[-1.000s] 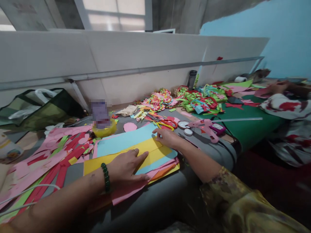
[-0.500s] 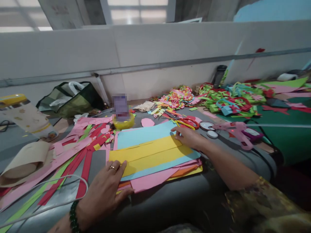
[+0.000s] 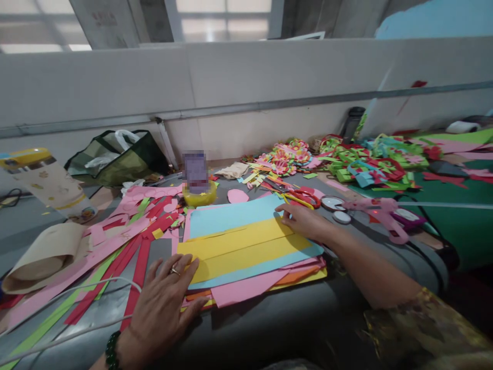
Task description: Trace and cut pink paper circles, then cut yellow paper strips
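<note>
Two yellow paper strips (image 3: pixel 246 255) lie lengthwise side by side on a light blue sheet (image 3: pixel 231 217), a thin line between them. Under the blue sheet is an uneven stack with pink paper (image 3: pixel 246 292) and orange paper (image 3: pixel 296 276). My left hand (image 3: pixel 165 293), with a ring and a green bead bracelet, rests open at the left end of the strips, fingertips on the yellow paper and thumb apart near the stack's lower corner. My right hand (image 3: pixel 304 221) has its fingers bent together at the far right edge of the upper yellow strip.
Red scissors (image 3: pixel 308 198) and a pink glue gun (image 3: pixel 381 210) lie to the right. Paper scraps (image 3: pixel 142 234) and a white cable (image 3: pixel 127 280) spread left. Behind are a yellow tape roll (image 3: pixel 200 197), paper flowers (image 3: pixel 288 156), a bag (image 3: pixel 119 159) and a bottle (image 3: pixel 57 180).
The whole view has shifted slightly, so things sit a little farther right. Both hands stay at the same ends of the yellow strips, and the papers lie as before.
</note>
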Demonstrator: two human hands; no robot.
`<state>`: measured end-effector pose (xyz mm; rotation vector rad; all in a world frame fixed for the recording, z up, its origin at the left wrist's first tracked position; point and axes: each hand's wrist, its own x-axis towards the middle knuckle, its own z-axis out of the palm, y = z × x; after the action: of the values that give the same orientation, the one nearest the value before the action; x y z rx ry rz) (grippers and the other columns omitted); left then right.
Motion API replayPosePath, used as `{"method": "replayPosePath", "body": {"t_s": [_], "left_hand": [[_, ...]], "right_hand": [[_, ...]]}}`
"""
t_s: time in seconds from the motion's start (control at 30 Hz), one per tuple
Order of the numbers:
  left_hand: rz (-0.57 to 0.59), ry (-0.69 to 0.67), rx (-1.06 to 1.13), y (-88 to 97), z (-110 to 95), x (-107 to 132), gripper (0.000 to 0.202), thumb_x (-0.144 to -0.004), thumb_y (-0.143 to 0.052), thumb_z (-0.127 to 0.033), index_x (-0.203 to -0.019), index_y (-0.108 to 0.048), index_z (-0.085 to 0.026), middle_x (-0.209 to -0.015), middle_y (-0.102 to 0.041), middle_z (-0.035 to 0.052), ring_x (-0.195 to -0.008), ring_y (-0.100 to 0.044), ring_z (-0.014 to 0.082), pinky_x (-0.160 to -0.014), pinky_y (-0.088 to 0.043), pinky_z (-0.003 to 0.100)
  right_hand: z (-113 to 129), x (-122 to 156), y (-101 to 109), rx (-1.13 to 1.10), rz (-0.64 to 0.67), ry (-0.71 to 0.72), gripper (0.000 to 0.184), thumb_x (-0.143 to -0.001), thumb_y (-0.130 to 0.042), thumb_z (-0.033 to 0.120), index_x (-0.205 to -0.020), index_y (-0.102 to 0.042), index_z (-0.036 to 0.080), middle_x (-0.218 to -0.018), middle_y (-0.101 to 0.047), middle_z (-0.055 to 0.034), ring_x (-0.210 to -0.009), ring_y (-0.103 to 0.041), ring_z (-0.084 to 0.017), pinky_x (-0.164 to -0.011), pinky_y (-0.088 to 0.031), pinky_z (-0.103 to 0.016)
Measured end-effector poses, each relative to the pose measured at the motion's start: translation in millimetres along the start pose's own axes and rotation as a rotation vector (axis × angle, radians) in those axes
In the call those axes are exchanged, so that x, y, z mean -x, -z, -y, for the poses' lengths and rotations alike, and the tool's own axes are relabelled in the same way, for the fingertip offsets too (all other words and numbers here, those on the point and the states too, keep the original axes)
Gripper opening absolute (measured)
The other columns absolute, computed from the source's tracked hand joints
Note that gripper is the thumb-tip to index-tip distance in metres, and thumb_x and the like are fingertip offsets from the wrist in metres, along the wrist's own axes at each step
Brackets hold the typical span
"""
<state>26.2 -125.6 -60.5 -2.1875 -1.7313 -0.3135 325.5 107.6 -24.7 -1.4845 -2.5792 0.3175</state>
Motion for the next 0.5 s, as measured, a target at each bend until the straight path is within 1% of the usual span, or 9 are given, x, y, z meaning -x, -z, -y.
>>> {"method": "replayPosePath", "body": {"t_s": [0.17,0.33,0.43,0.5], "left_hand": [[-0.007,-0.021,-0.027,-2.8,3,6,0.056,-0.087,-0.047,-0.050,-0.129,-0.050,-0.013,-0.127,-0.059,0.0087,-0.113,-0.049,0.0296,-0.096,-0.026,0.046],[-0.002,0.002,-0.032,-9.8,5,12,0.053,-0.088,-0.046,-0.048,-0.129,-0.050,-0.015,-0.125,-0.059,0.0102,-0.112,-0.050,0.0278,-0.095,-0.028,0.043],[0.006,0.004,-0.031,-12.1,6,13,0.055,-0.087,-0.047,-0.050,-0.131,-0.049,-0.017,-0.125,-0.058,0.0106,-0.112,-0.050,0.0285,-0.094,-0.029,0.044],[0.015,-0.005,-0.029,-11.5,8,13,0.059,-0.085,-0.048,-0.053,-0.132,-0.047,-0.017,-0.125,-0.058,0.0110,-0.112,-0.050,0.0294,-0.094,-0.030,0.045]], "right_hand": [[-2,-1,-2,-0.002,-0.005,0.008,0.033,-0.083,-0.051,0.023,-0.115,-0.057,0.020,-0.092,-0.068,-0.0029,-0.077,-0.060,-0.016,-0.058,-0.039,-0.023],[-5,-3,-3,0.001,-0.011,0.017,0.034,-0.082,-0.051,0.023,-0.116,-0.057,0.021,-0.090,-0.068,-0.0029,-0.075,-0.061,-0.016,-0.056,-0.039,-0.022],[3,3,0,0.041,-0.025,0.004,0.036,-0.083,-0.049,0.020,-0.117,-0.057,0.019,-0.091,-0.069,-0.0045,-0.076,-0.061,-0.017,-0.057,-0.038,-0.023],[14,11,4,0.122,-0.102,0.036,0.035,-0.083,-0.047,0.016,-0.116,-0.059,0.018,-0.095,-0.068,-0.0065,-0.081,-0.061,-0.019,-0.060,-0.040,-0.025]]}}
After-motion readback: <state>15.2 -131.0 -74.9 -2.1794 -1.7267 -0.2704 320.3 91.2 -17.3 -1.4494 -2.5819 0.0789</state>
